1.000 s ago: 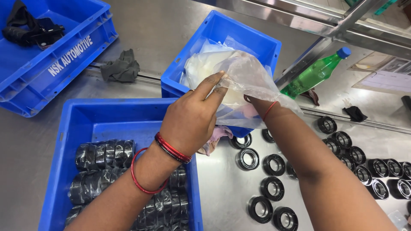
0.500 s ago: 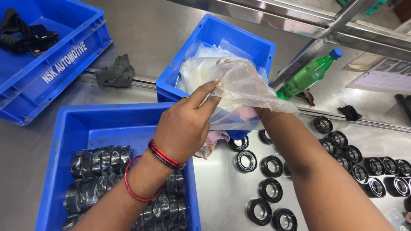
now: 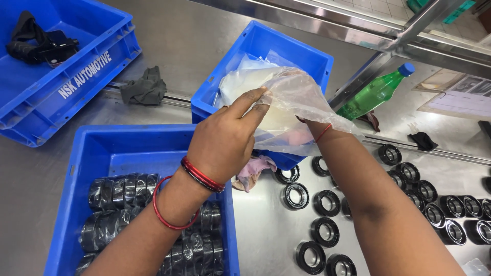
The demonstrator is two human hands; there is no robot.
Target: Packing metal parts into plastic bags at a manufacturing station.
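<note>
Over the far blue crate (image 3: pixel 307 56), my left hand (image 3: pixel 227 140) pinches the clear plastic bag (image 3: pixel 291 99); my right hand sits hidden inside, grip unclear. Next: pull the bag wider.

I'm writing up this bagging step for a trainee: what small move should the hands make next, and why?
Probably the left hand should draw the clear plastic bag further down the right wrist. The right hand is inside the bag, and the left hand's fingertips pinch its edge above the blue crate, with the film bunched near the red wrist thread.

Right hand (image 3: pixel 307 120) hidden inside plastic bag (image 3: pixel 291 97) (fingers unseen), grip unclear.
</note>
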